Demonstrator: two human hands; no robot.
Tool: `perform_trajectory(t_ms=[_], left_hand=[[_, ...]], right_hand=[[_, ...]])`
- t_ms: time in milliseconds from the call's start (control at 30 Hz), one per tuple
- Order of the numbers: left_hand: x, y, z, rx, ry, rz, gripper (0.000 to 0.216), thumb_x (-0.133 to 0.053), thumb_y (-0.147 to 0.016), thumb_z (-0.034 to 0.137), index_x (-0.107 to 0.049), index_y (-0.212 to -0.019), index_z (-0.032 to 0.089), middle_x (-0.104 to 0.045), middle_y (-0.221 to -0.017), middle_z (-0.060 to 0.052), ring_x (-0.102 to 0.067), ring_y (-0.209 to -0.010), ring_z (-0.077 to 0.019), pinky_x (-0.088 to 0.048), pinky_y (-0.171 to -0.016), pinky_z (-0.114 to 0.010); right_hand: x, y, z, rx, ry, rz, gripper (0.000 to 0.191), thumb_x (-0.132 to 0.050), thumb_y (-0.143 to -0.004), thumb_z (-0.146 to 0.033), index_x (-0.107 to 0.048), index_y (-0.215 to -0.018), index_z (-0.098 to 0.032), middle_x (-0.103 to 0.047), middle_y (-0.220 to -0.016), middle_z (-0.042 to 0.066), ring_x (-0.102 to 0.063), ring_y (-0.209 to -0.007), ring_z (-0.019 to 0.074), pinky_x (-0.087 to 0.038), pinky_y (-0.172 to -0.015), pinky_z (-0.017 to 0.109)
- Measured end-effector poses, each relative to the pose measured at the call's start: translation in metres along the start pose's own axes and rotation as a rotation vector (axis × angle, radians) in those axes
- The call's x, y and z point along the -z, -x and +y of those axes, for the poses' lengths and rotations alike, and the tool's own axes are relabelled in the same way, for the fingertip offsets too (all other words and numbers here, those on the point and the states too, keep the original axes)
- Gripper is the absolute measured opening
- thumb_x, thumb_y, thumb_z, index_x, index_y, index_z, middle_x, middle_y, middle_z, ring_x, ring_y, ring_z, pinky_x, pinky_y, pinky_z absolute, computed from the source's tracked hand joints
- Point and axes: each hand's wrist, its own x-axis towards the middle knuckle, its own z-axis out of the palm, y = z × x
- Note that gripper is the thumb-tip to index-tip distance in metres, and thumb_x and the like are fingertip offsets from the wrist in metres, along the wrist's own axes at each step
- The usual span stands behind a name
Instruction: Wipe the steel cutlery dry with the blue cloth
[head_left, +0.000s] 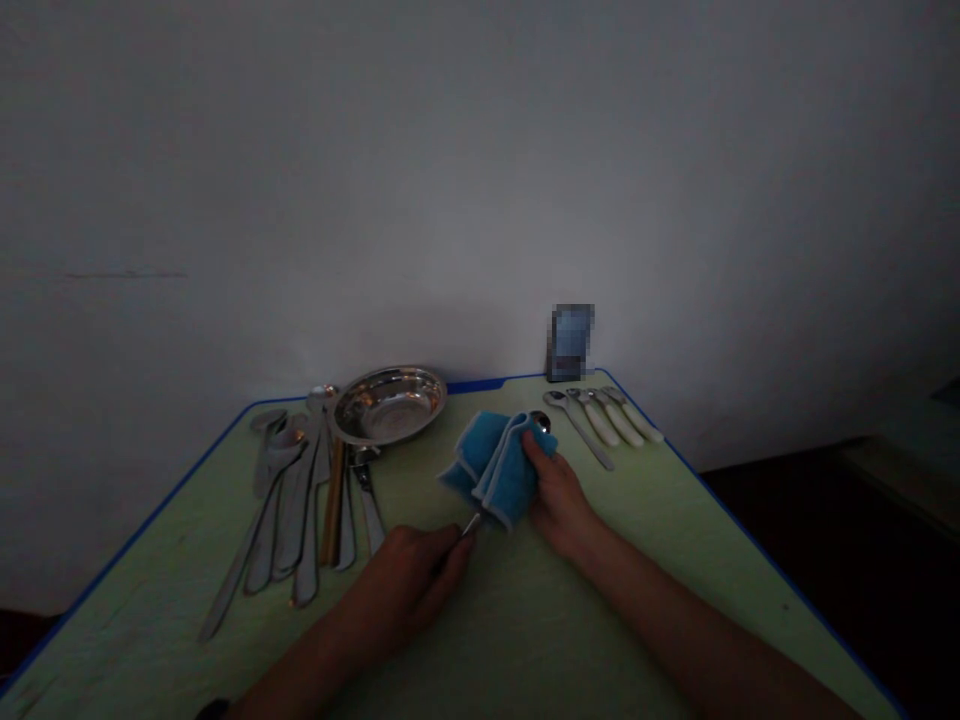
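My left hand grips the handle end of a metal spoon low over the green table. The spoon's bowl pokes out beyond a folded blue cloth that wraps its shaft. My right hand holds that cloth around the spoon, fingers pressed on its right side.
A pile of several metal spoons and ladles lies at the left. A shiny steel bowl stands behind it. Several white-handled spoons lie in a row at the back right. A small dark upright object leans on the wall.
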Motion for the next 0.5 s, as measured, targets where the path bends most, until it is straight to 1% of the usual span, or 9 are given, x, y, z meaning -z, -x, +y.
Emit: perform_trajectory(t_ms=[100,167,233,300,367,400,500], left_hand=[[0.002,0.001,-0.002,-0.035,0.020,0.026,0.035,-0.028,-0.091,0.029,-0.044,-0.062,0.018,-0.038,-0.050,0.006,-0.047,-0.044,-0.0093,-0.031,-0.048,-0.021],[0.004,0.002,-0.006,-0.032,0.044,0.053,0.035,-0.027,-0.091,0.030,-0.043,-0.062,0.019,-0.038,-0.051,0.006,-0.047,-0.045,-0.0097,-0.031,-0.048,-0.022],[0.006,0.002,-0.011,0.010,0.087,0.085,0.034,-0.028,-0.091,0.033,-0.042,-0.063,0.019,-0.039,-0.053,0.006,-0.046,-0.046,-0.0100,-0.032,-0.048,-0.021],[0.008,0.001,-0.014,0.075,0.133,0.122,0.035,-0.027,-0.091,0.035,-0.042,-0.063,0.020,-0.040,-0.052,0.006,-0.045,-0.046,-0.0102,-0.032,-0.046,-0.021],[0.010,0.002,-0.015,0.120,0.154,0.149,0.036,-0.026,-0.091,0.035,-0.043,-0.063,0.020,-0.040,-0.051,0.006,-0.045,-0.046,-0.0105,-0.032,-0.046,-0.021],[0.011,0.002,-0.015,0.118,0.157,0.148,0.036,-0.026,-0.091,0.035,-0.044,-0.065,0.020,-0.042,-0.052,0.006,-0.046,-0.047,-0.0109,-0.033,-0.047,-0.021],[0.015,0.006,-0.013,0.043,0.165,0.110,0.031,-0.027,-0.090,0.031,-0.049,-0.072,0.019,-0.052,-0.061,0.003,-0.051,-0.055,-0.0127,-0.038,-0.053,-0.022]], right_hand=[[0.004,-0.005,-0.003,0.078,0.030,0.015,0.029,-0.064,-0.069,-0.044,-0.063,-0.086,-0.021,-0.070,-0.085,0.002,-0.063,-0.086,0.0198,-0.050,-0.078,0.035],[0.008,-0.009,-0.004,0.157,0.097,0.027,0.029,-0.063,-0.069,-0.045,-0.063,-0.087,-0.022,-0.070,-0.086,0.002,-0.063,-0.087,0.0199,-0.049,-0.081,0.036],[0.012,-0.013,-0.004,0.241,0.169,0.038,0.030,-0.062,-0.070,-0.045,-0.064,-0.088,-0.021,-0.070,-0.087,0.002,-0.063,-0.087,0.0195,-0.047,-0.084,0.036],[0.017,-0.016,-0.004,0.295,0.215,0.048,0.031,-0.061,-0.070,-0.045,-0.064,-0.090,-0.021,-0.069,-0.088,0.002,-0.063,-0.086,0.0190,-0.045,-0.086,0.036],[0.020,-0.018,-0.002,0.319,0.230,0.063,0.031,-0.060,-0.071,-0.046,-0.064,-0.090,-0.022,-0.069,-0.088,0.002,-0.062,-0.085,0.0192,-0.046,-0.085,0.037],[0.020,-0.019,-0.002,0.326,0.234,0.073,0.031,-0.059,-0.071,-0.046,-0.064,-0.090,-0.021,-0.069,-0.088,0.003,-0.062,-0.085,0.0194,-0.046,-0.084,0.037],[0.020,-0.019,-0.002,0.310,0.221,0.115,0.031,-0.060,-0.070,-0.047,-0.063,-0.088,-0.022,-0.069,-0.088,0.003,-0.062,-0.084,0.0200,-0.047,-0.082,0.037]])
